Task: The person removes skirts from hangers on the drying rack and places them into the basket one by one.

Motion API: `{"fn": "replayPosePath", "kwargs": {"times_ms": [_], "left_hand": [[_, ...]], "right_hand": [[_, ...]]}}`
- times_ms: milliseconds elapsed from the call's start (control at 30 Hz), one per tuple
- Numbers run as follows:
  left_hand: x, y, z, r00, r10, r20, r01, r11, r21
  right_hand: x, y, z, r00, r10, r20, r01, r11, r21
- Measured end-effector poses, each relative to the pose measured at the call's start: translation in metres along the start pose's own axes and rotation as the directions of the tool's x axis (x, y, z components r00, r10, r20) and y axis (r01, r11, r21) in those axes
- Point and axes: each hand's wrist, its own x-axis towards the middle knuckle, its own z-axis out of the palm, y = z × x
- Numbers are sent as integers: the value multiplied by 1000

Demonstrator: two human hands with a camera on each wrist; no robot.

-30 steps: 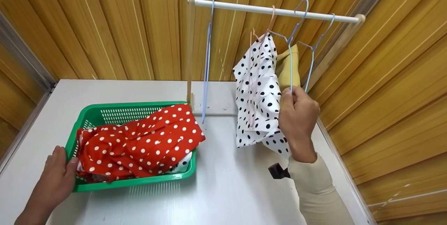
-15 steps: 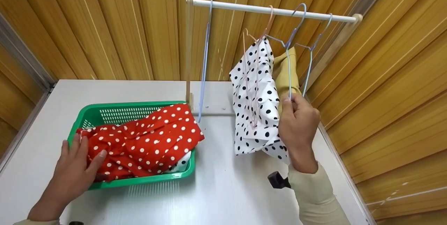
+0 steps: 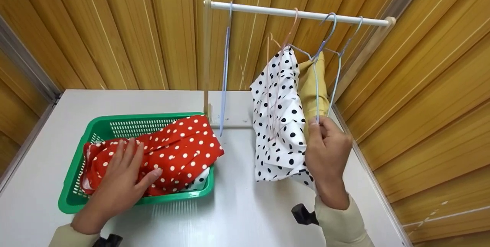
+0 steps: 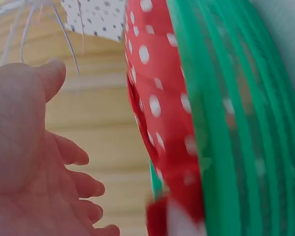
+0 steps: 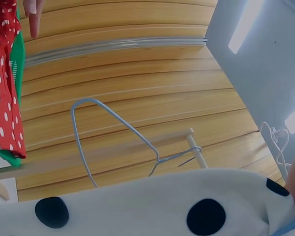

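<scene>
Red cloth with white polka dots (image 3: 180, 147) lies bunched inside one green perforated plastic basket (image 3: 72, 174), its long axis along the basket's length. Behind and right of the basket, one round white rod (image 3: 260, 9) bears four hanger hooks: three bluish, one pink. Beneath the rod hang one white black-dotted cloth (image 3: 285, 105) and one yellow cloth (image 3: 308, 90). Right hand (image 3: 330, 151), well right of the basket, pinches the lower wire of one bluish wire hanger (image 3: 317, 94), fingers curled. Left hand (image 3: 124, 178), nearer, hovers just above the red cloth, loosely extended, holding nothing.
</scene>
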Motion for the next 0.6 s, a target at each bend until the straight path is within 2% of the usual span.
{"fn": "replayPosePath", "kwargs": {"times_ms": [100,267,333,400,467,500,567,600], "left_hand": [[5,25,5,1000,25,-4,-25,999,-25],[13,71,21,997,82,8,-81,989,-123],[16,88,29,995,102,-10,-102,978,-183],[18,103,41,992,112,-52,-122,956,-266],[22,116,56,987,114,-110,-147,918,-368],[24,122,63,985,111,-130,-156,888,-432],[31,134,76,988,88,-125,-146,797,-586],[36,139,81,993,74,-95,-118,733,-670]], "right_hand": [[-6,-3,-2,1000,12,2,-12,1000,18],[-17,-3,-8,1000,27,6,-27,999,30],[-20,-4,-9,1000,19,4,-20,999,36],[-23,-6,-10,1000,9,1,-9,999,45],[-25,-8,-11,1000,3,-1,-2,999,53],[-26,-9,-11,1000,-2,-1,2,998,58],[-27,-10,-12,1000,-6,4,6,997,77],[-28,-11,-13,1000,-9,6,8,996,86]]}}
